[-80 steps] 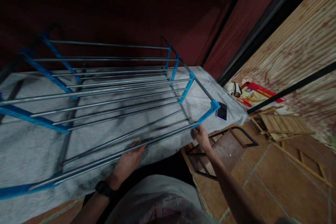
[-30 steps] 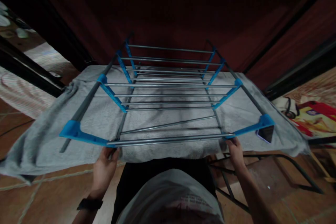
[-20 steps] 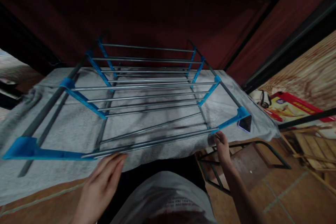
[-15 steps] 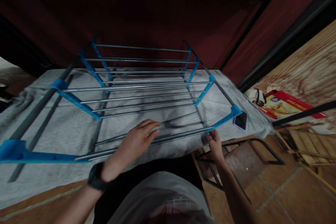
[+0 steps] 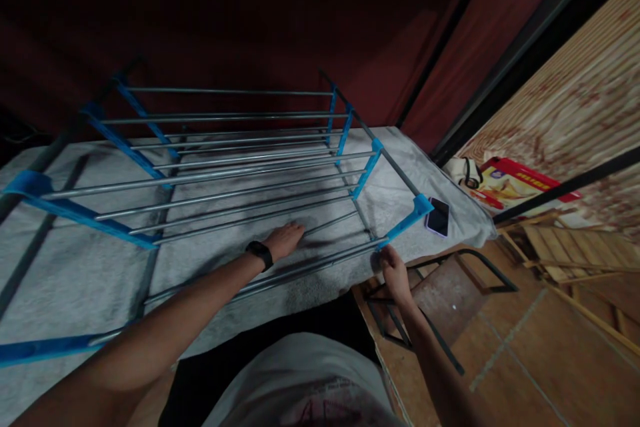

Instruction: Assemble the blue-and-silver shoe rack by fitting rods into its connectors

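A rack of grey metal rods with blue plastic brackets [image 5: 235, 177] lies on a grey towel [image 5: 75, 267] spread over a table. My left hand [image 5: 285, 239] reaches in over the nearest rods and rests on a loose slanted rod, its fingers partly hidden. My right hand [image 5: 393, 270] is closed around the right end of the nearest rods, just below the blue corner bracket [image 5: 413, 211]. A black watch sits on my left wrist.
A phone [image 5: 439, 219] lies on the towel at the rack's right corner. A black metal frame [image 5: 440, 280] stands on the tiled floor to the right. A red-and-yellow box [image 5: 515, 183] and wooden slats [image 5: 570, 247] lie farther right.
My left hand left the near-left end of the rods, swung right and reached in over them to the slanted rod. My right hand kept its grip. The view turned right.
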Available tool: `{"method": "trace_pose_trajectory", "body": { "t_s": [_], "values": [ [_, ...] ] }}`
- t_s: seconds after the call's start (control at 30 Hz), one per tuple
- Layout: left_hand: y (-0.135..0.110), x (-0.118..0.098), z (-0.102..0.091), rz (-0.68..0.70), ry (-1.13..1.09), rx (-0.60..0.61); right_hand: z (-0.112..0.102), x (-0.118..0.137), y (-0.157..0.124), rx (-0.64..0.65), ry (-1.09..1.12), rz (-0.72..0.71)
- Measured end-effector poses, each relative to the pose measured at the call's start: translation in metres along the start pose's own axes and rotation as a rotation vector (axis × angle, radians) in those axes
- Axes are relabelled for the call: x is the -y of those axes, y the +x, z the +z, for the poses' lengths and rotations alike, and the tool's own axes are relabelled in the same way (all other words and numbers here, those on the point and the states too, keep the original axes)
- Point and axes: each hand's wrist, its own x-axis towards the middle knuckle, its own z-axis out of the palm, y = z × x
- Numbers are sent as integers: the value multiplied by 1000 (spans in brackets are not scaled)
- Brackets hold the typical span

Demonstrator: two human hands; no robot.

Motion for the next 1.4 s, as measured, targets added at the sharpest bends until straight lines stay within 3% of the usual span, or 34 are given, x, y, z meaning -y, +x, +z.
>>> {"method": "trace_pose_trajectory", "body": {
  "t_s": [0.13,0.3,0.43,0.57,0.73,0.87,1.03,1.23,1.4],
  "values": [
    [3,1,0,-10,-24,0,3,-1,-3,-29,-20,3],
    [-16,-5,-18,22,-63,-56,4,1,-5,-17,28,22],
    [-52,-33,-34,108,-61,-230,7,10,-15,-117,108,40],
    [-95,-69,-40,94,20,-455,14,20,-40,-193,125,4],
    [-123,-101,-35,183,142,-548,25,52,-69,15,169,-33],
    [-129,-114,-27,267,199,-602,34,99,-84,229,254,56],
    [-138,-124,-23,279,218,-657,35,142,-95,319,486,197],
    [-152,-130,-25,291,223,-653,35,143,-92,383,626,321],
    [-157,-132,-20,298,226,-635,33,136,-91,295,651,380]
  ]
}}
